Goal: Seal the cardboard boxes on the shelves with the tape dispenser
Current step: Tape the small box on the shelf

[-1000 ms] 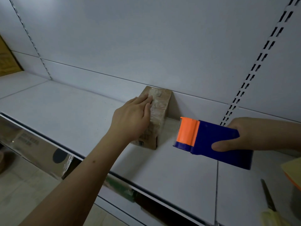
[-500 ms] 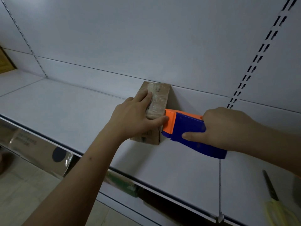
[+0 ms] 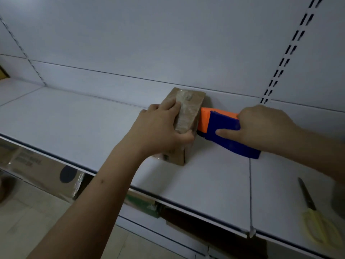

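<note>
A small brown cardboard box [image 3: 188, 107] stands on the white shelf [image 3: 74, 124], its far end near the back panel, with shiny clear tape along its top. My left hand [image 3: 160, 131] grips the box from the left, fingers over the top and thumb curled round its near right edge. My right hand [image 3: 261, 126] holds the blue tape dispenser [image 3: 225, 133]. The dispenser's orange front end [image 3: 204, 119] touches the box's right side.
Yellow-handled scissors [image 3: 313, 215] lie on the shelf at the lower right. A slotted upright [image 3: 285, 58] runs up the back panel. Below the shelf edge, larger cardboard boxes [image 3: 39, 165] sit on a lower level. Floor tiles show at the bottom left.
My right hand brought the dispenser left from open air until its orange end met the box's right side. My left thumb wrapped round the box's near right edge.
</note>
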### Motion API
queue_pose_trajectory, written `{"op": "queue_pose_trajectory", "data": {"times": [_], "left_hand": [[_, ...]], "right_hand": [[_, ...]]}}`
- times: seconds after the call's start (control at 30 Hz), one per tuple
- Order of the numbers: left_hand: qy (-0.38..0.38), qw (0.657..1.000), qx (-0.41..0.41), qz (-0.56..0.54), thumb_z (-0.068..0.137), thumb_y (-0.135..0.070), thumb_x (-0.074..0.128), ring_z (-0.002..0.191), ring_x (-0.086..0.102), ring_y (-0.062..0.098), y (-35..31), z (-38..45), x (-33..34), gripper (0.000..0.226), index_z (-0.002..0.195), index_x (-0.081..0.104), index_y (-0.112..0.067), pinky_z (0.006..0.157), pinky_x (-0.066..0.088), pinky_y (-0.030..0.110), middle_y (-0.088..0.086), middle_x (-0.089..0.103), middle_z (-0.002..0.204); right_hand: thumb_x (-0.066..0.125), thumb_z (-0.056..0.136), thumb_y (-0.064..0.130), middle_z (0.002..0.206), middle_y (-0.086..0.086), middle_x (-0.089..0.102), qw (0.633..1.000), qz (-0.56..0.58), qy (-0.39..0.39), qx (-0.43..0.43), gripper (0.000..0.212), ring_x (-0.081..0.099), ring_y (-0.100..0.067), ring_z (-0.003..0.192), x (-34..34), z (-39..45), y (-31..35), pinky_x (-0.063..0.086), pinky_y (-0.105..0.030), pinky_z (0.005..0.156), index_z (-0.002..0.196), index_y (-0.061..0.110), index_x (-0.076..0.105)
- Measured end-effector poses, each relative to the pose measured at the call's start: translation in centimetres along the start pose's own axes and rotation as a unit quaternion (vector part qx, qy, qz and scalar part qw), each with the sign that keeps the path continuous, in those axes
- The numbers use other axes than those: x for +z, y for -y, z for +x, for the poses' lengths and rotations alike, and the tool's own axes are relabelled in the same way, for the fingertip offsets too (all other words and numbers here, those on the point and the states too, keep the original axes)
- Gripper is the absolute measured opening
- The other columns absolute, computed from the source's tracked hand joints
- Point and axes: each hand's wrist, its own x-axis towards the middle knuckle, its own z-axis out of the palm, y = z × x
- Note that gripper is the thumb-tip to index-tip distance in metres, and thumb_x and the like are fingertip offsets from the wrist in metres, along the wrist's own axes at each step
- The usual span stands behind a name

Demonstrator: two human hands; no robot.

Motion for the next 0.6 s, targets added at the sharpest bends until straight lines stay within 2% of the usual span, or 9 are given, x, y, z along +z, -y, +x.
{"op": "queue_pose_trajectory", "data": {"times": [0.07,0.13,0.23,0.33,0.43,0.47,0.53,0.6], "left_hand": [[0.029,0.999,-0.01,0.037,0.087,-0.063,0.05,0.139,0.033,0.028,0.0,0.5,0.3,0.079,0.152,0.031,-0.023,0.105,0.037,0.043,-0.01,0.025,0.161],[0.041,0.996,-0.017,0.078,0.092,-0.059,0.048,0.14,0.03,0.033,0.0,0.7,0.6,0.08,0.157,0.019,-0.023,0.106,0.037,0.047,-0.009,0.013,0.165],[0.041,0.995,0.023,0.085,0.093,-0.06,0.047,0.14,0.029,0.031,1.1,1.1,0.7,0.08,0.159,0.015,-0.027,0.106,0.036,0.046,-0.012,0.007,0.167],[0.117,0.99,0.059,0.044,0.096,-0.051,0.051,0.152,0.009,0.02,3.2,1.8,-0.9,0.077,0.159,0.008,-0.039,0.117,0.016,0.046,-0.022,0.001,0.165],[0.182,0.981,0.037,0.049,0.096,-0.018,0.053,0.153,-0.005,0.008,5.2,2.6,-3.0,0.079,0.155,0.011,-0.049,0.123,-0.004,0.048,-0.029,0.004,0.163],[0.178,0.982,0.034,0.053,0.094,-0.01,0.053,0.153,-0.006,0.009,5.8,2.8,-3.3,0.082,0.153,0.015,-0.053,0.123,-0.006,0.051,-0.029,0.006,0.163],[0.137,0.988,0.044,0.062,0.091,0.001,0.053,0.154,-0.003,0.014,6.9,3.2,-3.3,0.089,0.145,0.019,-0.062,0.123,-0.001,0.055,-0.024,0.007,0.164],[0.061,0.995,0.051,0.053,0.088,0.01,0.05,0.154,0.002,0.021,7.7,3.5,-2.4,0.094,0.136,0.023,-0.066,0.122,0.005,0.056,-0.015,0.008,0.166]], "right_hand": [[0.043,0.082,0.077,0.062,-0.002,0.054,1.0,0.022,-0.014,0.0,0.065,0.052,-0.015,0.055,0.3,0.5,-0.3,0.034,-0.027,0.049,0.068,0.014,0.048],[0.045,0.081,0.077,0.062,-0.003,0.056,0.998,0.055,-0.019,0.015,0.065,0.054,-0.015,0.055,0.4,0.7,-1.1,0.034,-0.027,0.048,0.069,0.013,0.051],[0.047,0.079,0.077,0.064,-0.002,0.058,0.992,0.12,-0.024,0.021,0.063,0.057,-0.015,0.058,0.6,0.3,-2.3,0.036,-0.028,0.049,0.076,0.014,0.057],[0.046,0.08,0.075,0.068,0.003,0.057,0.991,0.123,-0.058,-0.014,0.057,0.055,-0.011,0.062,0.5,-0.5,-3.2,0.035,-0.026,0.05,0.085,0.018,0.055],[0.041,0.079,0.076,0.064,0.009,0.049,0.991,0.062,-0.091,-0.07,0.05,0.046,-0.005,0.057,0.6,-1.8,-3.8,0.03,-0.024,0.049,0.078,0.026,0.042],[0.039,0.079,0.076,0.062,0.008,0.049,0.988,0.043,-0.117,-0.093,0.05,0.045,-0.006,0.054,0.7,-2.1,-4.0,0.03,-0.026,0.048,0.076,0.026,0.042],[0.041,0.082,0.073,0.057,0.001,0.055,0.962,0.007,-0.218,-0.164,0.056,0.053,-0.02,0.05,1.5,-2.3,-4.8,0.038,-0.029,0.047,0.08,0.019,0.057],[0.046,0.087,0.067,0.057,-0.009,0.061,0.926,-0.048,-0.304,-0.218,0.065,0.061,-0.03,0.056,2.3,-2.0,-6.1,0.044,-0.036,0.057,0.083,0.005,0.065]]}}
